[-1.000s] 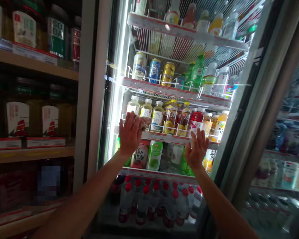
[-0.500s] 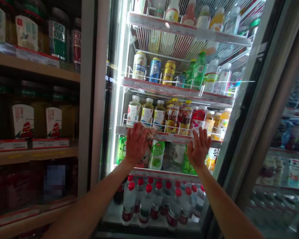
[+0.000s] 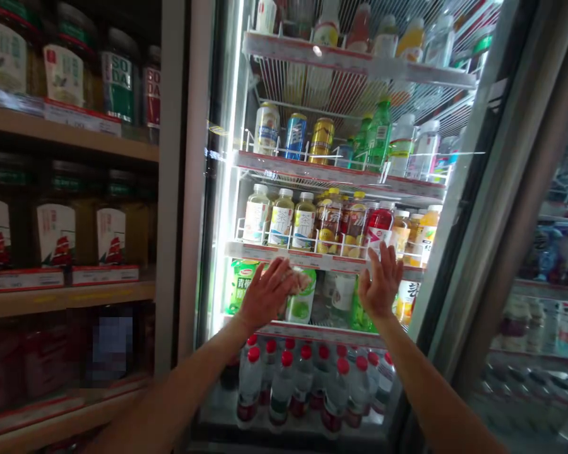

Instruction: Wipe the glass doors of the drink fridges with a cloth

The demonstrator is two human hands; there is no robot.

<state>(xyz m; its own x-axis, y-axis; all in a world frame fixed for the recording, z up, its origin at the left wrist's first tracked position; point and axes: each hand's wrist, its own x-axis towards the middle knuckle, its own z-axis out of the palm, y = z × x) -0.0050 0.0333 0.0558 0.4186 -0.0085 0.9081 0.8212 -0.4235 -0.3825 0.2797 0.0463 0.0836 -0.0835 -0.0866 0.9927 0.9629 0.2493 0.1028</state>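
Note:
My left hand [image 3: 266,295] lies against the glass door [image 3: 322,180] of a lit drinks cooler, its fingers stretched to the right over a pale crumpled cloth [image 3: 299,281]. Blur softens the cloth, which shows past my fingertips. My right hand [image 3: 381,281] is raised at the same door farther right, fingers spread and holding nothing. Behind the glass, a green-labelled bottle [image 3: 301,302] stands near the cloth, and a red drink bottle [image 3: 379,224] shows just above my right hand. My left hand partly hides a green pack [image 3: 240,287].
Red-capped water bottles [image 3: 284,384] stand at the cooler's bottom. Cans and bottles fill the upper shelves, including a gold can [image 3: 321,140]. To the left is a wooden shelf [image 3: 137,290] with large bottles. A metal door frame [image 3: 492,252] runs along the right side.
My left hand has moved down and slightly right along the glass with the cloth, its fingers turning from upward to rightward. The right hand stays nearly in place. The view has shifted slightly.

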